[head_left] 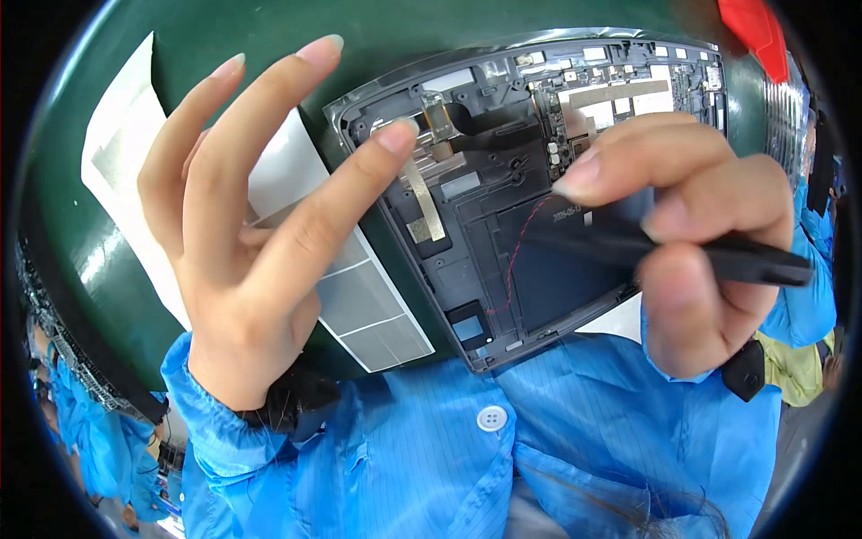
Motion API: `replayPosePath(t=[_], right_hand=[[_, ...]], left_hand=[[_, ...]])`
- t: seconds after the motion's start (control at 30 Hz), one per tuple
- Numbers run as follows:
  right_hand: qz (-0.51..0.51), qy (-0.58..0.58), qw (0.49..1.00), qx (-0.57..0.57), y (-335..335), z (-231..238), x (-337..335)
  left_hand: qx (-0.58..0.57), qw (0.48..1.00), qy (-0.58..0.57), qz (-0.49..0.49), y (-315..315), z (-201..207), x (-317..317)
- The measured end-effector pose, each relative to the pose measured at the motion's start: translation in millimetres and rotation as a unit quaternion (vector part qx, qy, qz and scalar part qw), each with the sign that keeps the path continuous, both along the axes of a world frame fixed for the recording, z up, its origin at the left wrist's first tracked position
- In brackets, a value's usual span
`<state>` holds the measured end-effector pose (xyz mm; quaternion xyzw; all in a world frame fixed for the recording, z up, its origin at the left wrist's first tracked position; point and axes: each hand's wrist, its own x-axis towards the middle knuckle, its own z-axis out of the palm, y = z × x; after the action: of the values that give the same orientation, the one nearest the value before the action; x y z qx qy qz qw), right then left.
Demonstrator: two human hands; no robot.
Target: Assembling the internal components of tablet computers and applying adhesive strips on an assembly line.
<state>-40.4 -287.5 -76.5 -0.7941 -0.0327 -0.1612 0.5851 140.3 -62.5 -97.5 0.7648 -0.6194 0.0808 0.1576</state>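
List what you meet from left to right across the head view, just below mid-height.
White sheet → left hand → grey sheet → opened device's near frame → thin red wire lying on the device → right hand.

Bright light leaves white glare on the green desk and a sheen on the blue smock. The right hand and black tool are blurred; the left hand is crisper. Fisheye distortion bends straight edges, and background people look smeared.
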Motion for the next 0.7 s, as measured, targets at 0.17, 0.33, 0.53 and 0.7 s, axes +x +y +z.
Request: replayPosePath(t=[0.17,0.33,0.53,0.7], right_hand=[[-0.073,-0.009,0.969,-0.235,27.9,1.7,2.3],[-0.065,-0.079,0.945,-0.311,39.4,-9.9,29.4],[-0.07,-0.148,0.924,-0.346,36.3,-14.8,30.9],[-0.082,-0.123,0.932,-0.332,39.6,-7.1,31.2]], left_hand=[[0.024,0.998,0.051,-0.025,-6.9,5.8,2.4],[0.013,0.996,0.085,-0.012,-1.9,4.5,6.6],[0.002,0.993,0.117,-0.01,-2.9,4.4,5.4],[-0.009,0.991,0.13,-0.014,-4.4,2.9,7.1]])
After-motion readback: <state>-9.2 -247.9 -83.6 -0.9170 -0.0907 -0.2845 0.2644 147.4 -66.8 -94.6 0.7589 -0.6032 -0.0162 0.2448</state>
